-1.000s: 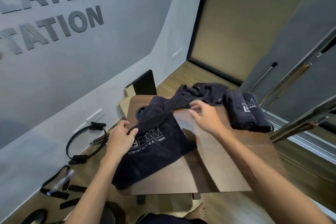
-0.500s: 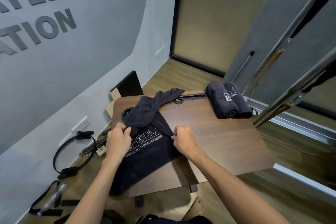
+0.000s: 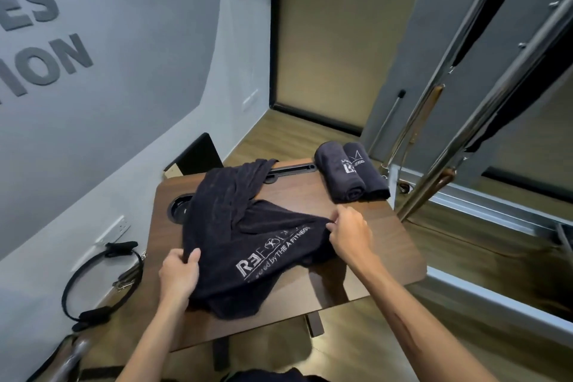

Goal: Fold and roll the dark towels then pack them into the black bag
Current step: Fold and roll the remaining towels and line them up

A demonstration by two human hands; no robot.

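A dark towel (image 3: 248, 245) with white lettering lies crumpled across the brown table (image 3: 387, 245), its far end bunched toward the table's back edge. My left hand (image 3: 179, 273) grips the towel's left edge near the table's front left. My right hand (image 3: 350, 236) pinches the towel's right corner and holds it out to the right. Two rolled dark towels (image 3: 350, 174) lie side by side at the table's far right corner. No black bag is plainly in view.
A black ring with padded grips (image 3: 96, 282) and straps lie on the wooden floor left of the table. A dark board (image 3: 198, 152) leans on the wall behind the table. Metal frame bars (image 3: 465, 133) rise at the right.
My right hand has pulled the towel's corner out to the right, spreading the cloth wider. My left hand keeps its grip on the left edge.
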